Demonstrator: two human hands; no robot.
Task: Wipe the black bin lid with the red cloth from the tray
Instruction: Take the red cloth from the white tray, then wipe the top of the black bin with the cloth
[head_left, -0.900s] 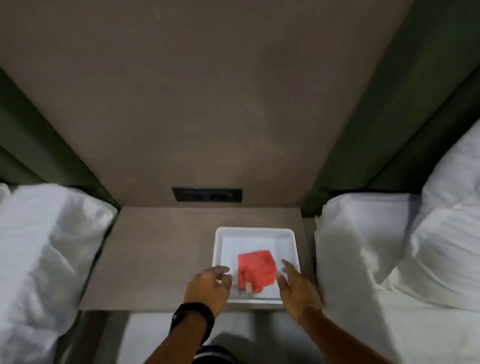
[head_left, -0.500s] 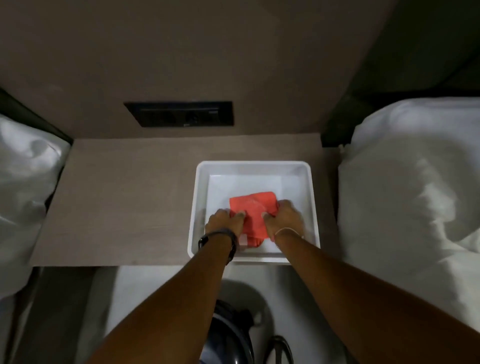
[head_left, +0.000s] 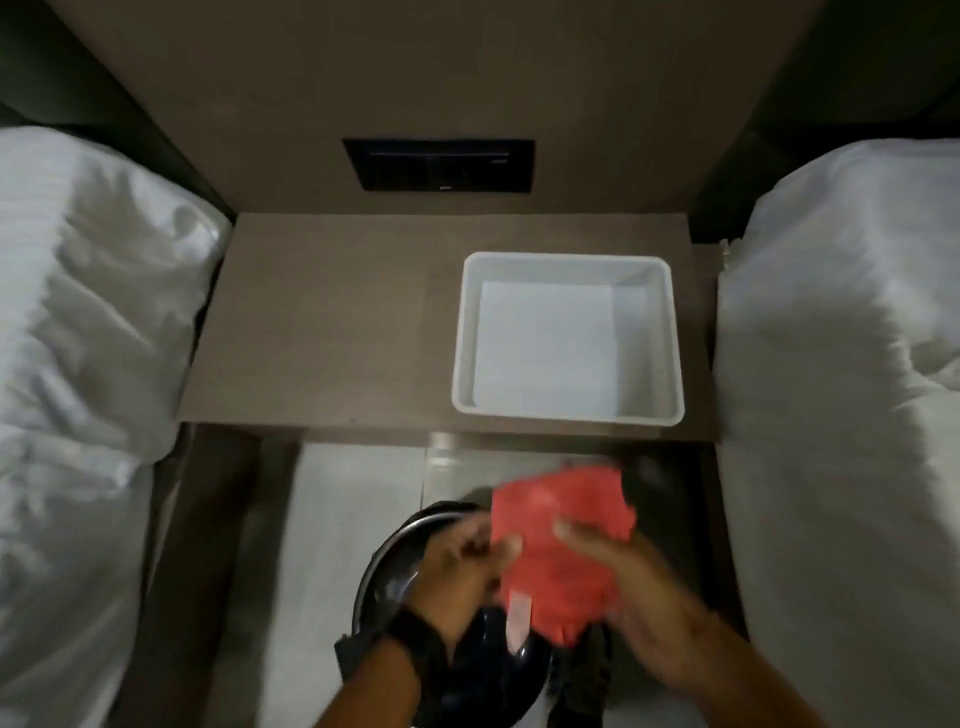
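The red cloth (head_left: 563, 540) hangs in the air in front of the bedside shelf, held by both hands and partly unfolded, with a small white tag at its lower edge. My left hand (head_left: 460, 577) pinches its left edge and my right hand (head_left: 631, 582) grips its right side. Under the hands stands the round bin with its glossy black lid (head_left: 395, 566), mostly hidden by my arms and the cloth. On the right part of the shelf sits the white tray (head_left: 672, 332), with nothing in it.
The brown bedside shelf (head_left: 322, 322) lies between two beds with white bedding (head_left: 88, 332) at left and right. A dark socket panel (head_left: 439, 165) is set in the wall behind. The bin stands on a pale floor (head_left: 337, 509) between the beds.
Both hands lifted the red cloth out of the tray and brought it down toward me, above the bin. The view tilted down, showing more of the bin lid.
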